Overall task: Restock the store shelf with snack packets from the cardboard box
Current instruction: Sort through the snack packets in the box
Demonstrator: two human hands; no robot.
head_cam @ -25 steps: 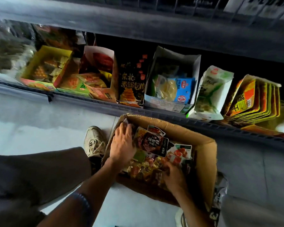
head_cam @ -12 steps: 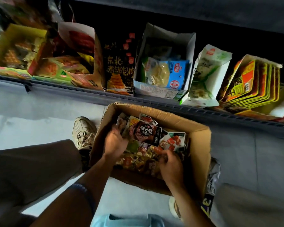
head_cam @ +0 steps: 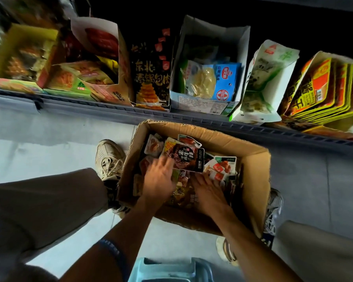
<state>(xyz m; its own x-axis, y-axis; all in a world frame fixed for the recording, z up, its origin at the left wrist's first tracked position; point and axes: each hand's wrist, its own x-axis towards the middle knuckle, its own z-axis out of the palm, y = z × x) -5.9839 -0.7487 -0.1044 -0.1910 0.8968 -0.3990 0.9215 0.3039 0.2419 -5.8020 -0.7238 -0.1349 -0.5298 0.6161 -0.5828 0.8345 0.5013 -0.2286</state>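
Pale grey floor (head_cam: 49, 143) is seen across the middle of the frame, bounded above by the store shelf (head_cam: 102, 107), whose grey front rail runs from the left edge down toward the right. Opened display cartons and a black snack bag (head_cam: 151, 78) are ranged along the shelf. At centre, a cardboard box (head_cam: 251, 169) is set on the floor just below the rail, filled with loose snack packets (head_cam: 189, 157). Both hands are laid inside the box on the packets: the left hand (head_cam: 159, 181), its fingers blurred but spread flat, and the right hand (head_cam: 209, 193), fingers extended, nothing gripped by either. A beige shoe (head_cam: 108, 157) is placed just left of the box, and a light blue stool (head_cam: 167, 269) is visible at the bottom edge
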